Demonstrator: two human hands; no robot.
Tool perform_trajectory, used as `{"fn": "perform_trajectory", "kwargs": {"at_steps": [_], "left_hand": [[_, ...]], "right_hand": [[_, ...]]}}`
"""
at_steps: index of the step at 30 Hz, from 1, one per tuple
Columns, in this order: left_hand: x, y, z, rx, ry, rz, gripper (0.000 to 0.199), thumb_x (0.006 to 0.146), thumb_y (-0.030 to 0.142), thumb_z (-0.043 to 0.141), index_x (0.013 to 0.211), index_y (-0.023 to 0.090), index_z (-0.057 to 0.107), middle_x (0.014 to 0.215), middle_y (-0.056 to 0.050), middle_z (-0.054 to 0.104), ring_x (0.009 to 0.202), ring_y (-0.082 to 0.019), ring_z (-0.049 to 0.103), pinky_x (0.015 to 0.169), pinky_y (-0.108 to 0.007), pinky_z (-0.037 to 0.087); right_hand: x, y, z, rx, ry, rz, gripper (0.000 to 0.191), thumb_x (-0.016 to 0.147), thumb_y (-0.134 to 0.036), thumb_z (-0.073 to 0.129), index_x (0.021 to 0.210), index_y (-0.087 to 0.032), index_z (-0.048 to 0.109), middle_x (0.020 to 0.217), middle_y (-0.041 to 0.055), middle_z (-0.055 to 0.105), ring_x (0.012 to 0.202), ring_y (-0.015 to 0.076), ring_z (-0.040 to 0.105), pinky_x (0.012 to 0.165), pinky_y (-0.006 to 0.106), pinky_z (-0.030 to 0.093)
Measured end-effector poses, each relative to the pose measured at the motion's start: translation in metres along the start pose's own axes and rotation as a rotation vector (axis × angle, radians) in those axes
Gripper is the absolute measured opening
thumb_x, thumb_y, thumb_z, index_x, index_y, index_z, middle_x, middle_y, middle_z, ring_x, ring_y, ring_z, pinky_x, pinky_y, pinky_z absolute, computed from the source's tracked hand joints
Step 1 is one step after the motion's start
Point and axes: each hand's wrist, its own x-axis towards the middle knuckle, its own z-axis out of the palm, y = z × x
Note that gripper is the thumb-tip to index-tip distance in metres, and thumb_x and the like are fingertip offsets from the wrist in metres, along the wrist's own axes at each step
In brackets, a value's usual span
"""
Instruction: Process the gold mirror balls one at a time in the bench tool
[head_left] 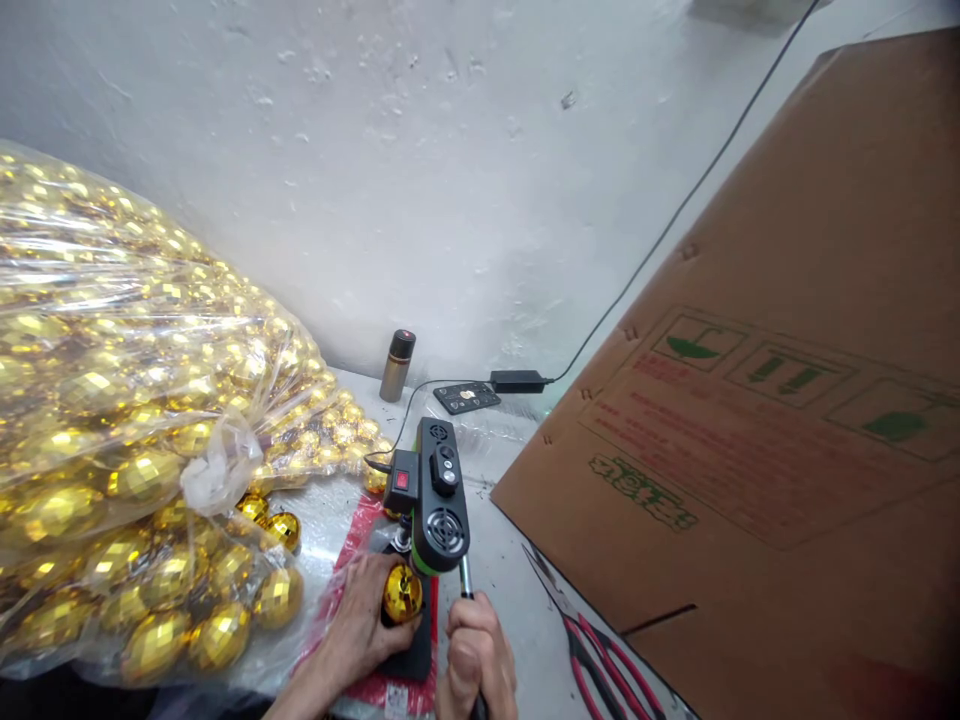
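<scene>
My left hand (361, 622) is closed around a shiny gold faceted ball (403, 594), with thumb and fingers on its sides. The ball sits under the head of a small black bench drill press (441, 500), over its dark base (411, 655). Just right of the machine, my right hand (478, 655) is wrapped round the black grip of a metal lever (466, 577) that comes off the press. A red switch (402, 479) shows on the box at the machine's left side. The spot where the press meets the ball is partly hidden.
Clear plastic bags of gold balls (135, 400) fill the left side, with loose balls (283, 530) beside them. A large cardboard box (750, 400) leans at right, near red-handled scissors (592, 640). Behind stand a bottle (397, 366), a black panel (466, 398) and a power adapter (517, 381).
</scene>
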Motion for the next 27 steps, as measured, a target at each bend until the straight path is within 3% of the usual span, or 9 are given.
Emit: {"fn": "perform_trajectory", "kwargs": {"at_steps": [10,17,22,27], "left_hand": [[0.001,0.002,-0.003,0.003,-0.004,-0.003,0.041,0.071,0.028,0.075,0.111,0.023,0.067,0.106,-0.008,0.071,0.099,-0.032,0.064,0.088,-0.046,0.051],[0.001,0.002,-0.005,-0.022,0.006,0.003,0.04,0.072,0.033,0.076,0.111,0.022,0.068,0.106,-0.009,0.072,0.099,-0.033,0.065,0.088,-0.047,0.051],[0.001,-0.002,-0.002,-0.018,0.025,0.025,0.038,0.075,0.034,0.075,0.11,0.022,0.068,0.106,-0.009,0.072,0.1,-0.032,0.065,0.089,-0.047,0.051],[0.001,-0.005,-0.001,-0.011,0.034,0.034,0.038,0.075,0.036,0.075,0.11,0.023,0.068,0.105,-0.008,0.071,0.099,-0.031,0.064,0.089,-0.046,0.051]], "right_hand": [[0.001,0.001,0.001,0.003,-0.002,-0.029,0.028,0.1,-0.011,0.036,0.077,-0.024,0.046,0.067,-0.0032,0.055,0.057,0.0124,0.053,0.077,0.035,0.053],[0.0,0.002,0.003,-0.012,0.016,-0.002,0.031,0.104,-0.018,0.035,0.076,-0.023,0.046,0.068,-0.0041,0.055,0.058,0.0116,0.053,0.081,0.034,0.052],[0.002,0.009,0.006,0.004,0.053,-0.118,0.032,0.104,-0.018,0.035,0.075,-0.023,0.046,0.065,-0.0042,0.052,0.054,0.0112,0.049,0.07,0.03,0.051],[-0.004,0.019,0.007,-0.037,0.014,-0.177,0.032,0.105,-0.018,0.034,0.076,-0.024,0.047,0.065,-0.0039,0.054,0.054,0.0115,0.052,0.071,0.031,0.054]]}}
